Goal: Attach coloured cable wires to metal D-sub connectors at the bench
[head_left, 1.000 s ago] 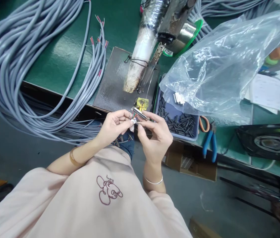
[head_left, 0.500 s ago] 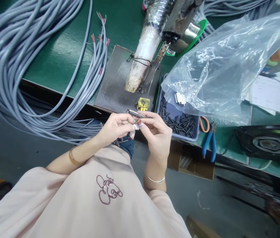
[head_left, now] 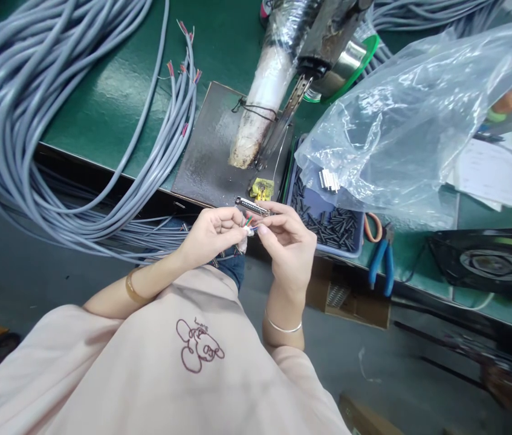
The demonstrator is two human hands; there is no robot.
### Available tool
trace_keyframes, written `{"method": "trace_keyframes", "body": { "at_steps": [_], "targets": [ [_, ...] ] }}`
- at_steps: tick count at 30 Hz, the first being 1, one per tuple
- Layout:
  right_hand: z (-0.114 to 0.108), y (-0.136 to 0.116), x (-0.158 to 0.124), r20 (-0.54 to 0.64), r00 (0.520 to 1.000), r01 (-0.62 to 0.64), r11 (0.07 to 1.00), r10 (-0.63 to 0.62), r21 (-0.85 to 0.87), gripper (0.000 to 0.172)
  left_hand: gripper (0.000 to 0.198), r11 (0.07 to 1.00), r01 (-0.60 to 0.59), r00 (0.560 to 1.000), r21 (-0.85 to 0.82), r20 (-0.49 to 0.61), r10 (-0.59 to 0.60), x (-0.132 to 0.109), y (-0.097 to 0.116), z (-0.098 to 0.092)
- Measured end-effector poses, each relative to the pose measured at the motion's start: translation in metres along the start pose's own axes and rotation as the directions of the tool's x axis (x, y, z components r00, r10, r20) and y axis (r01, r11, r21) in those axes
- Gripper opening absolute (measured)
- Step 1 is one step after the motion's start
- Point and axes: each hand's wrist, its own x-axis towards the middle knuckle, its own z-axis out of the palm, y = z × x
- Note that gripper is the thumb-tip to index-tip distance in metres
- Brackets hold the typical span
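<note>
My left hand (head_left: 214,232) is closed in a pinch on the cable end, where thin coloured wires (head_left: 249,221) fan out, red, green and blue among them. Facing it, my right hand (head_left: 289,241) has its thumb and a finger closed at the tip of a blue wire. A metal multi-pin connector (head_left: 252,206) lies just beyond the wires, its right end against my right fingertips. Whether the wires are joined to it cannot be made out. Just past the connector, a yellow piece (head_left: 262,190) sits on the dark board's edge.
Grey cables (head_left: 20,115) are heaped at left. A wrapped post (head_left: 256,115) and a metal-tipped tool overhang the dark board (head_left: 205,151). At right are a blue bin (head_left: 359,249) with black tubes, a clear plastic bag (head_left: 387,127), blue-handled pliers (head_left: 381,266) and a black fan (head_left: 491,263).
The connector has shifted slightly right and tilted a little. My right thumb and finger have moved slightly right, and a blue wire now shows between the hands. My left hand stays nearly in place.
</note>
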Motion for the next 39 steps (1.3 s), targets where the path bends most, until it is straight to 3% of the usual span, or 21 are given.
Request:
{"method": "trace_keyframes", "body": {
  "at_steps": [4,6,10,14,18,23,26,29,32,36,39],
  "targets": [
    [0.006,-0.005,-0.009,-0.102,0.970,0.197,0.958,-0.222,-0.210,0.007,0.027,1.000,0.004,0.998,-0.011,-0.066,-0.005,0.001,-0.003,-0.001],
    [0.007,-0.004,-0.012,-0.138,0.950,0.235,0.933,-0.279,-0.271,0.009,0.029,0.999,0.038,0.997,-0.014,-0.062,-0.038,0.001,-0.002,-0.002],
    [0.004,-0.001,-0.010,-0.196,0.971,0.102,0.978,-0.137,-0.181,0.007,0.029,0.995,0.095,0.995,-0.035,0.026,-0.094,0.001,0.000,-0.003],
    [0.001,-0.002,-0.006,-0.042,0.999,0.005,0.999,-0.007,-0.053,0.007,0.026,0.996,0.092,0.994,-0.001,0.056,-0.091,0.000,-0.001,-0.004],
    [0.001,-0.003,-0.006,-0.011,0.999,-0.037,0.999,0.037,0.001,0.004,0.022,0.996,0.040,0.996,0.080,0.077,-0.046,-0.001,-0.002,-0.004],
    [0.002,0.001,-0.006,-0.019,0.997,-0.075,0.997,0.075,0.016,0.012,0.018,0.954,-0.122,0.992,0.274,-0.004,0.127,-0.006,-0.006,0.000],
    [0.004,0.001,-0.006,-0.011,0.996,-0.087,0.995,0.088,0.051,0.015,0.016,0.889,-0.236,0.959,0.392,-0.055,0.278,-0.010,-0.011,0.002],
    [0.008,-0.001,-0.009,0.003,0.995,-0.103,0.994,0.103,0.043,0.014,0.010,0.873,-0.264,0.929,0.410,-0.135,0.344,-0.011,-0.013,0.004],
    [0.011,-0.002,-0.012,-0.099,0.993,-0.060,0.998,0.061,0.013,0.012,0.015,0.942,-0.188,0.945,0.277,-0.210,0.250,-0.009,-0.011,0.002],
    [0.009,0.000,-0.012,-0.324,0.926,0.138,0.973,-0.193,-0.186,0.007,0.030,0.999,-0.013,0.990,-0.036,-0.142,0.007,-0.004,-0.006,-0.006],
    [0.006,0.000,-0.012,-0.207,0.919,0.252,0.904,-0.336,-0.345,0.016,0.034,0.988,0.075,0.996,-0.138,-0.040,-0.082,-0.002,-0.006,-0.010]
  ]
}}
